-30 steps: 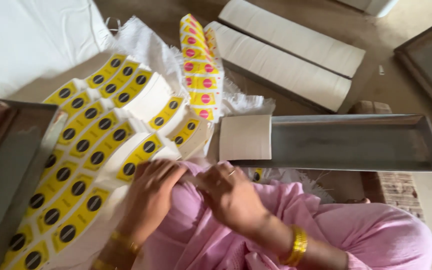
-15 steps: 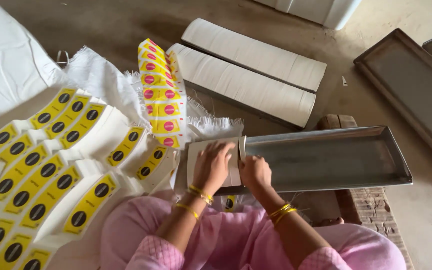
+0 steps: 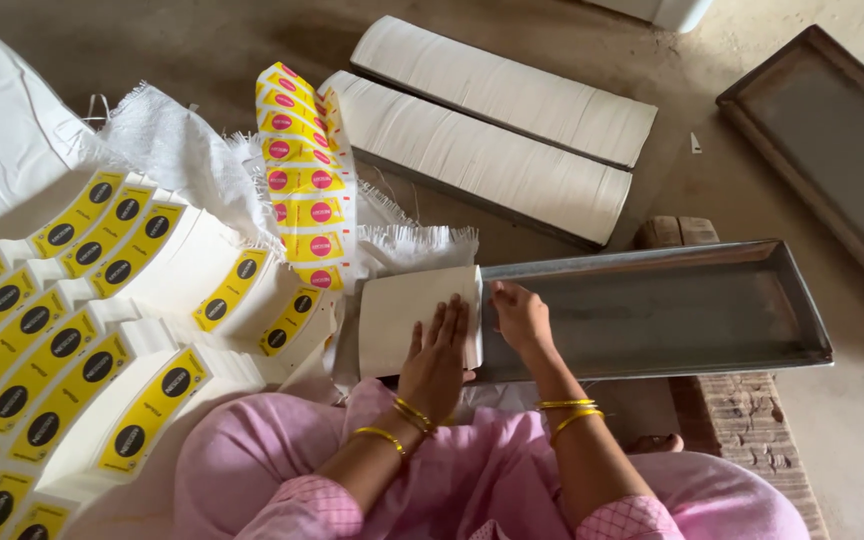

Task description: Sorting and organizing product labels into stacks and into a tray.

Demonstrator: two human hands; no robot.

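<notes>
the left hand (image 3: 436,362) lies flat, fingers (image 3: 449,322) spread and released, pressing down on a white stack of blank paper pieces (image 3: 397,315). the right hand (image 3: 522,318) sits just beside it with fingers (image 3: 504,294) curled against the stack's right edge, touching it rather than clasping it. the stack stands in the left end of a long metal tray (image 3: 672,310), directly under the left fingers; the tray runs away from the right fingers to the right.

gold bangles (image 3: 564,410) ring both wrists, and pink clothing (image 3: 472,480) covers the lap below the hands.

to the left of the left fingers, curved yellow label strips with black circles (image 3: 72,350) lie fanned in rows over white bundles. just beyond the fingertips stands a column of yellow labels with pink circles (image 3: 304,185), resting on a frayed white woven sack (image 3: 187,150). farther beyond the fingers, two long rows of packed white paper (image 3: 492,130) lie side by side on the floor. far right of the right fingers, another empty tray (image 3: 832,150) lies on the floor, well apart. a brick (image 3: 742,420) shows under the near tray's right end.
</notes>
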